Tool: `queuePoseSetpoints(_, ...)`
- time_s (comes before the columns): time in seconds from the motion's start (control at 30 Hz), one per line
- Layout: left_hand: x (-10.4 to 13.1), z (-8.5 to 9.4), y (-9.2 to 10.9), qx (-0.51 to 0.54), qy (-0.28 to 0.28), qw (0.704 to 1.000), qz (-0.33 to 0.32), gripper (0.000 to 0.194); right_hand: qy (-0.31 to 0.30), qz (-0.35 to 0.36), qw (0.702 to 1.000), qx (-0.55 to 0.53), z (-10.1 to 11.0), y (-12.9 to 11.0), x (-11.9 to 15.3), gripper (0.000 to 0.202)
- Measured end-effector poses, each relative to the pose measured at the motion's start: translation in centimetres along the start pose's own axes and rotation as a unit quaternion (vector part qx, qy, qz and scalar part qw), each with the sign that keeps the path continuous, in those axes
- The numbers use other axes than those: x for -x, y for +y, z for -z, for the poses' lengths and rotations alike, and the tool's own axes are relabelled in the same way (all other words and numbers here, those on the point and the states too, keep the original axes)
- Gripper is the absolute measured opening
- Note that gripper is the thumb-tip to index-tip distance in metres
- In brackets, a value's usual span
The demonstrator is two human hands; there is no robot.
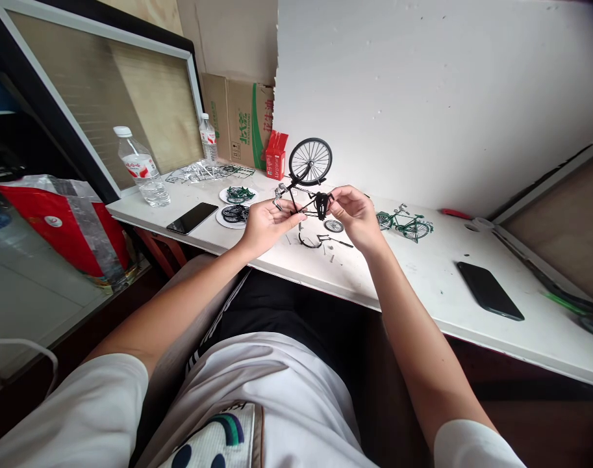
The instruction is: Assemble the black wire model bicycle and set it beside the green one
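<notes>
A black model bicycle (303,185), with one wheel fitted and pointing up and away, is held above the table between both hands. My left hand (268,227) is closed on the frame near its handlebar end. Closed at the dark saddle end, my right hand (353,213) pinches the model there; its fingertips partly cover what they grip. Below the hands lie a loose wheel (334,225), a curved black mudguard-like part (310,242) and several tiny pieces.
A finished green model bicycle (406,224) stands on the right. Two phones lie on the table, one left (193,218), one right (490,290). Plates with green parts (240,194) and black parts (235,214) sit left. Behind are a water bottle (143,169), a red box (277,156) and a carton (238,120).
</notes>
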State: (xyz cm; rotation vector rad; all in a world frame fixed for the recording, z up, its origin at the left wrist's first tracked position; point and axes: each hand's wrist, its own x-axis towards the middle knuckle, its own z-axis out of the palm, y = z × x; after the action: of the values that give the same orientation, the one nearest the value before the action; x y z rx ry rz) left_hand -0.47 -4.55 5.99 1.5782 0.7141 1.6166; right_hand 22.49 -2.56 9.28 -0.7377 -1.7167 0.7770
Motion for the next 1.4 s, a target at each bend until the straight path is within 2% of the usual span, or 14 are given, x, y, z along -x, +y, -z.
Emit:
queuePoseSetpoints(0.23, 0.1, 0.0, 0.2, -0.003, 0.003, 1.000, -0.011, 0.048, -0.011, 0.000, 1.000, 0.006, 0.0, 0.1, -0.1, 0.062)
queuePoseSetpoints(0.5, 0.7, -0.5, 0.3, -0.051, 0.011, 0.997, -0.060, 0.043, -0.022, 0.002, 1.000, 0.003, -0.1, 1.0, -0.2, 0.063)
queuePoseSetpoints(0.67, 1.1, -0.4, 0.2, -0.116, 0.017, 0.986, -0.119, 0.033, -0.017, 0.018, 1.000, 0.007, -0.1, 1.8, -0.3, 0.060)
queuePoseSetpoints(0.83, 1.1, 0.0, -0.2, -0.192, 0.038, 0.957, -0.212, 0.023, -0.014, 0.011, 1.000, 0.021, -0.2, 2.3, -0.2, 0.058)
queuePoseSetpoints(1.03, 0.9, 0.2, -0.8, -0.207, 0.052, 0.936, -0.279, 0.018, -0.015, 0.027, 1.000, -0.003, -0.2, 2.7, -0.4, 0.053)
queuePoseSetpoints(1.23, 0.9, 0.3, -0.6, -0.198, 0.033, 0.939, -0.278, 0.018, -0.036, 0.031, 0.999, 0.016, -0.3, 2.1, -0.4, 0.054)
queuePoseSetpoints(1.4, 1.1, 0.0, -0.5, -0.166, 0.028, 0.966, -0.199, 0.023, -0.050, 0.020, 0.998, 0.021, -0.3, 2.5, -0.3, 0.056)
